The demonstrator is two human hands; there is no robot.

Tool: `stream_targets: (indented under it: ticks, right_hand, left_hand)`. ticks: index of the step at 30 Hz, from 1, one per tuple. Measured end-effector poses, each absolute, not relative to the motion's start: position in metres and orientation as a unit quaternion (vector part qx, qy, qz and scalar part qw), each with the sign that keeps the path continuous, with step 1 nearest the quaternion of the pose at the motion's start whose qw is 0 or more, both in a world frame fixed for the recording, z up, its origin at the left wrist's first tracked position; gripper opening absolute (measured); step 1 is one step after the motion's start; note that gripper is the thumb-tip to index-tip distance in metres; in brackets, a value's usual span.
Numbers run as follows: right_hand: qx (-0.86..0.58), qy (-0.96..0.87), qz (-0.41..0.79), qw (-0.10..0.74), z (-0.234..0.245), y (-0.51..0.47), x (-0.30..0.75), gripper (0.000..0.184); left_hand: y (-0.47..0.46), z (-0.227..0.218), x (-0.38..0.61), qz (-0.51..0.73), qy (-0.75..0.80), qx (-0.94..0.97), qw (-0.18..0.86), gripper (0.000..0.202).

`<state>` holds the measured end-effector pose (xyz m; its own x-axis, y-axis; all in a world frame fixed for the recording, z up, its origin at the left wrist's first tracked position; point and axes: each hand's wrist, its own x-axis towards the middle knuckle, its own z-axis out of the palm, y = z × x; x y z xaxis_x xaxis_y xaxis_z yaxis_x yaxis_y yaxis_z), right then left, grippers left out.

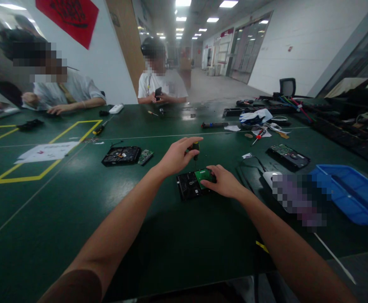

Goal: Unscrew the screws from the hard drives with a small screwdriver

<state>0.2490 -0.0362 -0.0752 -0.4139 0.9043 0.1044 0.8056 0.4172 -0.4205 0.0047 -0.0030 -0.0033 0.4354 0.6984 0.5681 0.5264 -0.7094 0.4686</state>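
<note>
A black hard drive [188, 185] with a green circuit board [203, 174] on it lies on the table in front of me. Closed round the handle of an upright yellow-and-black screwdriver [195, 147], my left hand [179, 155] is above the drive's far edge. The screwdriver's shaft points down at the drive; its tip is too small to make out. My right hand [223, 180] grips the drive's right side, with thumb and fingers on the green board. Left of these lie another opened hard drive [122, 155] and a loose circuit board [145, 157].
A third hard drive [287, 156], a blue tray [350, 189] and a phone-like device with a cable [280, 189] are on the right. A red screwdriver [259, 135] and a dark cylindrical tool [214, 125] lie further back. Two people sit across the green table [86, 219].
</note>
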Motion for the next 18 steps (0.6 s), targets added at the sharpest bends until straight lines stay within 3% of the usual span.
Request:
stream_targets:
  ticks: [4, 11, 18]
  right_hand:
    - [-0.517, -0.826, 0.158, 0.158, -0.0747, -0.0359, 0.2488, 0.064]
    - [-0.514, -0.827, 0.157, 0.165, -0.0786, -0.0343, 0.2508, 0.065]
    - [-0.517, -0.827, 0.152, 0.161, -0.0774, -0.0352, 0.2495, 0.062]
  left_hand:
    - [-0.0036, -0.0012, 0.0034, 0.381, 0.380, 0.837, 0.104, 0.039]
    - [-0.0008, -0.0031, 0.0002, 0.370, 0.370, 0.843, 0.125, 0.054]
    - [-0.0010, -0.0058, 0.0053, 0.394, 0.383, 0.829, 0.100, 0.040]
